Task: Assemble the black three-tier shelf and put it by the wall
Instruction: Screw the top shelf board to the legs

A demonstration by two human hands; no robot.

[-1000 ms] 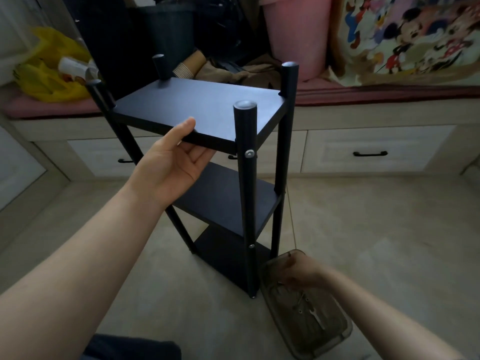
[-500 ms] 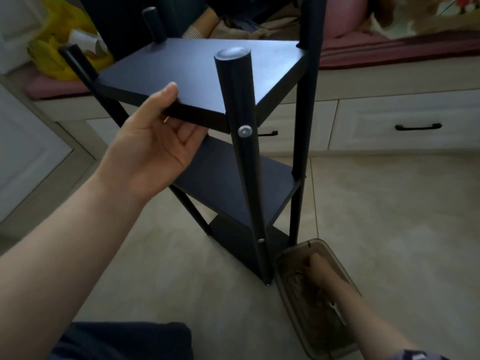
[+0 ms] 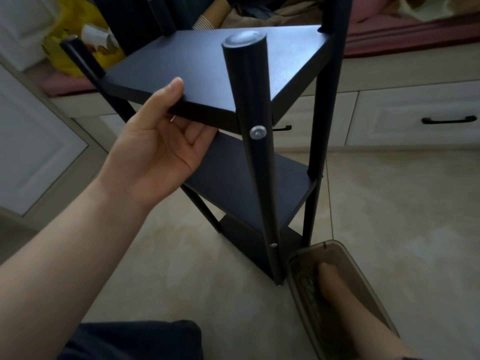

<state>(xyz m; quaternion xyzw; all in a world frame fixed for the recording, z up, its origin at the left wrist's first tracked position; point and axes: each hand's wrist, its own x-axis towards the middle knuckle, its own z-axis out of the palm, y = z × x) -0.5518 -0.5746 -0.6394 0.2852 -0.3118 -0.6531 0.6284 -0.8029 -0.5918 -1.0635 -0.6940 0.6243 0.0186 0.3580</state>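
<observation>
black three-tier shelf (image 3: 241,183) stands on the tiled floor (image 3: 402,216), near the drawers (image 3: 415,120). head view: the left hand (image 3: 161,149) has its grip clamped on the top board (image 3: 207,74) at the front edge (thumb above, fingers beneath). the right hand (image 3: 335,289) reaches into a smoky plastic box (image 3: 311,249) just beside the shelf; whether its grip is closed cannot be told.

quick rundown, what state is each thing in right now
shelf: standing on the floor, three boards fixed to its posts
left hand: grips the shelf's top front edge, thumb above, fingers below
right hand: down inside the box, fingers too dim to read
box: open-topped, on the floor beside the shelf's near foot
screw: seated in the shelf's near post
drawer: closed
</observation>
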